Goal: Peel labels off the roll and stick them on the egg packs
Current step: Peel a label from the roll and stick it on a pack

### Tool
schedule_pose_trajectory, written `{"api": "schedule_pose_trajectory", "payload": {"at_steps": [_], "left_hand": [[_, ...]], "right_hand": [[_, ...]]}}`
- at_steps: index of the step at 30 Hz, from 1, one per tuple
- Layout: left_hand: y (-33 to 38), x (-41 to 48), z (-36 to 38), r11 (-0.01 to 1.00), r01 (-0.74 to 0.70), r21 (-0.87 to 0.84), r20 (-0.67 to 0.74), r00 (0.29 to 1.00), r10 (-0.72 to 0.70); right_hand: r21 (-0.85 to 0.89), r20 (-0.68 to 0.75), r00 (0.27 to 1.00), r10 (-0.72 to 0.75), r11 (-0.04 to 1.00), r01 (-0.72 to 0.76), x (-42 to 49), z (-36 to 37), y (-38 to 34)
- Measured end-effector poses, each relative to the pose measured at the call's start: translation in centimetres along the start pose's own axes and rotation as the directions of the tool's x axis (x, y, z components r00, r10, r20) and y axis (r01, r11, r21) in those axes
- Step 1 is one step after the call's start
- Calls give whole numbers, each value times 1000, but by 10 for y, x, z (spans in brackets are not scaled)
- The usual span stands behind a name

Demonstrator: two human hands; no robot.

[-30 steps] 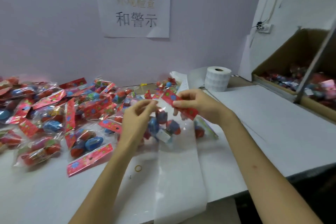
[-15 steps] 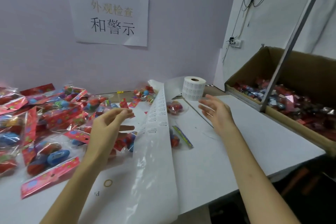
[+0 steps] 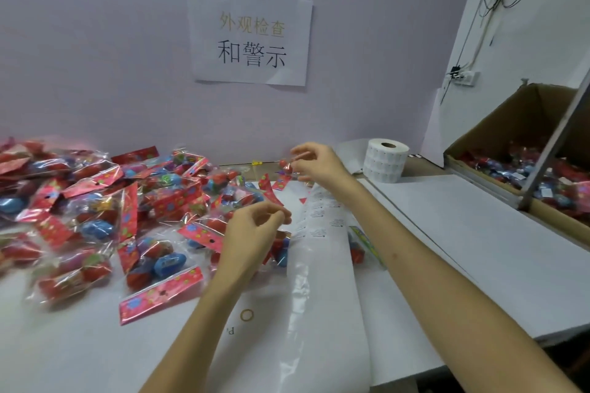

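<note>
A white label roll [image 3: 386,159] stands at the back of the white table [image 3: 463,249]. Its label strip [image 3: 322,233] runs toward me, and the bare backing hangs over the front edge. My left hand [image 3: 255,233] has curled fingers, and its fingertips pinch at the strip's left edge, where a label sits. My right hand [image 3: 316,163] reaches to the back and its fingers curl on a small clear egg pack [image 3: 285,165] with a red egg. Several egg packs [image 3: 95,201] with red header cards lie piled on the left.
An open cardboard box [image 3: 510,124] holding more packs stands on the right, with a slanted metal bar [image 3: 555,143] across it. Another pack [image 3: 359,250] lies partly under the strip. A rubber band [image 3: 246,315] lies near my left forearm. A paper sign [image 3: 252,35] hangs on the wall.
My right hand let go of the pack it held, swung right, then came back to the far end of the strip and took a new pack. My left hand moved to the strip's edge.
</note>
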State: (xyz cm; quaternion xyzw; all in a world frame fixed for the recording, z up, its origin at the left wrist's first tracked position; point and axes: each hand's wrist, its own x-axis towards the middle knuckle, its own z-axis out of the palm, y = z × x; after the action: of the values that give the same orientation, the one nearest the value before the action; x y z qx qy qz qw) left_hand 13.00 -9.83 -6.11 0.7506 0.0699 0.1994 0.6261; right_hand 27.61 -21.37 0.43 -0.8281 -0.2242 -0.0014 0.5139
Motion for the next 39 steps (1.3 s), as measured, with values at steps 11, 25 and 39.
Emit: {"api": "schedule_pose_trajectory", "payload": {"at_steps": [11, 25, 39], "left_hand": [[-5, -1, 4, 989, 10, 146, 5, 1000, -10], [-1, -4, 5, 990, 32, 135, -9, 999, -31], [9, -1, -7, 895, 67, -440, -177, 971, -159]], "right_hand": [[-397, 327, 929, 173, 917, -31, 35, 93, 7], [295, -124, 992, -2, 955, 38, -22, 34, -3], [778, 124, 991, 58, 614, -134, -75, 30, 8]]}}
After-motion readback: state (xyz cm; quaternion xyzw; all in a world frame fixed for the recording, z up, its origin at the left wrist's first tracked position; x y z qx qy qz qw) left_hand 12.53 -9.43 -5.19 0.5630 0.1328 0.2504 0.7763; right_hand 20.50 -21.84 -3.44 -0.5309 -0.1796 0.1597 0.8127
